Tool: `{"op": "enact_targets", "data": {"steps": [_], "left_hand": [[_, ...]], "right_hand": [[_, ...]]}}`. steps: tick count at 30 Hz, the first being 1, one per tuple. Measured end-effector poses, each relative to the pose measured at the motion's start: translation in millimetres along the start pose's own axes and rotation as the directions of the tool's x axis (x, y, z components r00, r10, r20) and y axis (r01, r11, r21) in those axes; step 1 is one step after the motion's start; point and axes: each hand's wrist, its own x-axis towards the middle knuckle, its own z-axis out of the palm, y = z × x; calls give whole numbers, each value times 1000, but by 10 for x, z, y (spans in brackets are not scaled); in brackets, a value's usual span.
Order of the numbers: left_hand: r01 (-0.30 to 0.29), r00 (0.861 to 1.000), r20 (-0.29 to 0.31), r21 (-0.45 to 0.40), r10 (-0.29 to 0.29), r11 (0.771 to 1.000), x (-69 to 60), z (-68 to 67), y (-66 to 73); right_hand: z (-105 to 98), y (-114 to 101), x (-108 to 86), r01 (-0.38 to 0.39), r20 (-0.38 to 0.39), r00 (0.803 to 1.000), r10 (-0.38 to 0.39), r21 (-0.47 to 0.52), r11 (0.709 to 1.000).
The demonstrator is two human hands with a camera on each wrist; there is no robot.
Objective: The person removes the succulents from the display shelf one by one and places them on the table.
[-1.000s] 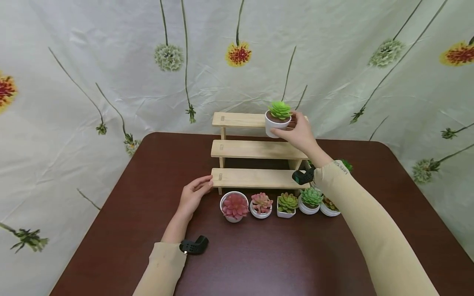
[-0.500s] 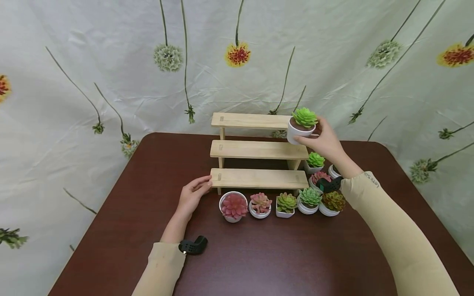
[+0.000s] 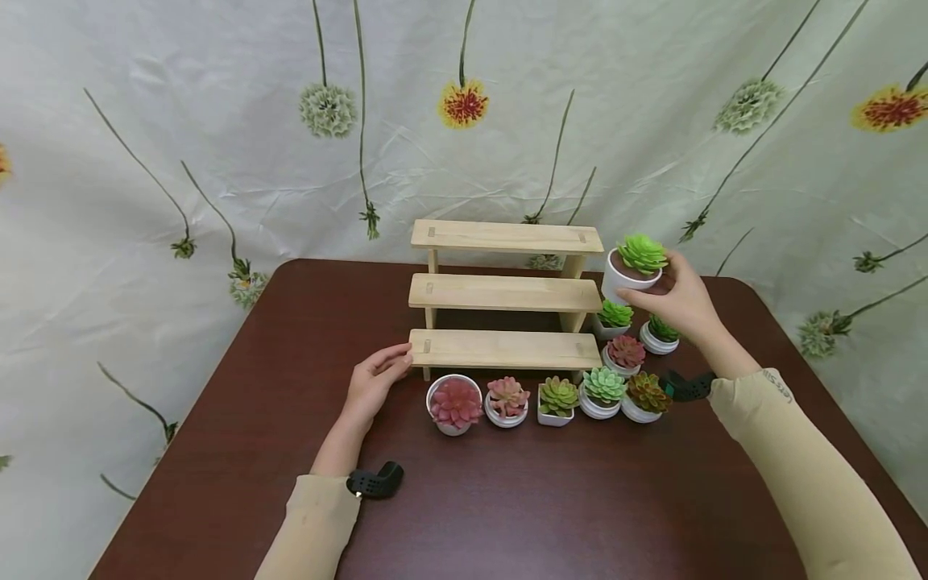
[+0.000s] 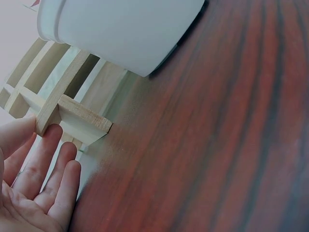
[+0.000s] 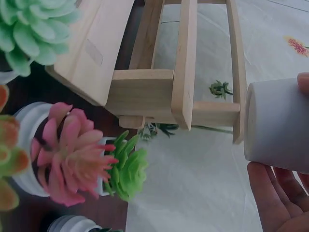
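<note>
In my right hand (image 3: pixel 677 300) is a potted succulent (image 3: pixel 632 267), bright green in a white pot, gripped by the pot's side. It is in the air, just right of the wooden three-tier stand (image 3: pixel 505 350). The right wrist view shows the white pot (image 5: pixel 277 125) between thumb and fingers; its plant is out of that view. My left hand (image 3: pixel 373 385) pinches the left end of the stand's lowest board. Seen from the left wrist, thumb and index finger hold the board's corner (image 4: pixel 55 104), while the other fingers (image 4: pixel 67 193) extend below.
Along the stand's front stand a large red succulent (image 3: pixel 455 403), a pink one (image 3: pixel 507 400) and several green or brownish ones. More pots, including a dark-red succulent (image 3: pixel 625 354) and a small green one (image 3: pixel 660 332), crowd its right side. A flowered cloth (image 3: pixel 239 121) hangs behind the dark table (image 3: pixel 471 507).
My right hand has carried the potted succulent rightward and down, from in front of the top board to beyond the stand's right end. The left hand has stayed on the lowest board.
</note>
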Motion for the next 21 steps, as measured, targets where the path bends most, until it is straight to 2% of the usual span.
{"op": "enact_targets", "data": {"steps": [4, 11, 21], "left_hand": [[-1, 1000, -5, 10, 1, 1000, -20, 10, -12], [-10, 1000, -6, 1, 10, 1000, -27, 10, -31], [-5, 1000, -10, 19, 5, 1000, -30, 14, -22]], "right_hand": [[-86, 78, -98, -22, -18, 1000, 22, -1, 1000], [-225, 239, -229, -13, -42, 999, 12, -4, 1000], [-313, 477, -443, -54, -66, 996, 55, 9, 998]]}}
